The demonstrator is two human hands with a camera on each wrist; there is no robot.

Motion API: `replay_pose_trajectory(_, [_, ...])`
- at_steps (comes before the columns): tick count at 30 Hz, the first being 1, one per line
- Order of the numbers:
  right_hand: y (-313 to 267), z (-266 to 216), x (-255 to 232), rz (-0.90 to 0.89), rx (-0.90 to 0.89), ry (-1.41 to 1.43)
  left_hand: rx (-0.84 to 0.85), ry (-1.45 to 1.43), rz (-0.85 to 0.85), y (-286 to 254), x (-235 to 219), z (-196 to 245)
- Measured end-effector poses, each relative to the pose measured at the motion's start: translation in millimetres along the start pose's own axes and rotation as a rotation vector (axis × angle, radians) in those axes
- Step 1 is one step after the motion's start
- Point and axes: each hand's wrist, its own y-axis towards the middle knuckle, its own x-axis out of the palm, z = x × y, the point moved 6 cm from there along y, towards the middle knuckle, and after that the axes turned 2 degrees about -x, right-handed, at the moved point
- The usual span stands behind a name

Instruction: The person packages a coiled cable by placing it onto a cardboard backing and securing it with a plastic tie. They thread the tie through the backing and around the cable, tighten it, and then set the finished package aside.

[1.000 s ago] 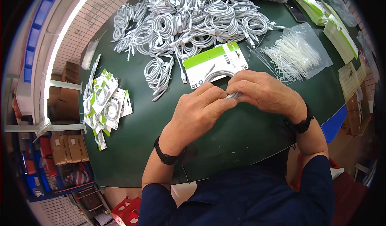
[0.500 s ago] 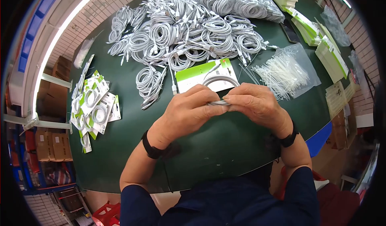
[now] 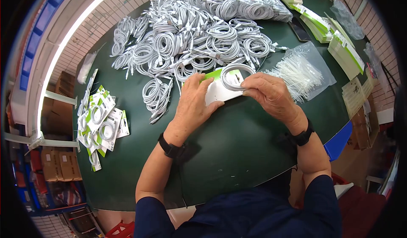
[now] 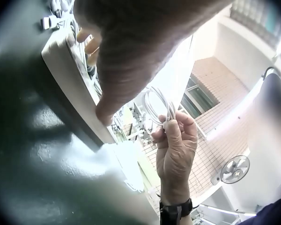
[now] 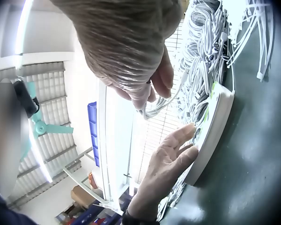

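Note:
A coiled light grey cable (image 3: 224, 78) is pinched between the thumb and fingers of my right hand (image 3: 273, 95), raised over a stack of white and green packaging cards (image 3: 215, 95). In the left wrist view the coil (image 4: 148, 104) stands up as a ring above the pinching fingertips. My left hand (image 3: 190, 106) lies at the left end of the card stack, thumb spread and fingers loosely extended. The right wrist view shows its fingertips at the upper edge of the thick stack (image 5: 214, 133). The palm side of the left hand is hidden in the head view.
A large heap of coiled cables (image 3: 169, 43) spreads over the back of the green table (image 3: 237, 153). Carded cables (image 3: 101, 123) pile up at the left. White zip ties (image 3: 296, 73) lie on a plastic bag at the right, with card stacks (image 3: 345, 53) beyond and a phone (image 3: 299, 29) nearby.
Both hands were together on the cable coil. The left hand has let go and moved left to the card stack, while the right hand lifts the coil over the cards.

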Motion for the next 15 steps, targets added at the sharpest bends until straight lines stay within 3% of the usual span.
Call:
replay_pose_trajectory(5, [1.4,-1.6,-1.8,0.000,-0.025,0.017,-0.022,0.076,-0.155,2.1,5.0,-8.3])
replay_pose_trajectory(15, [0.5,1.6,-11.7,0.143,-0.043,0.037,-0.041,-0.023,-0.211,6.0,-5.9,-16.9])
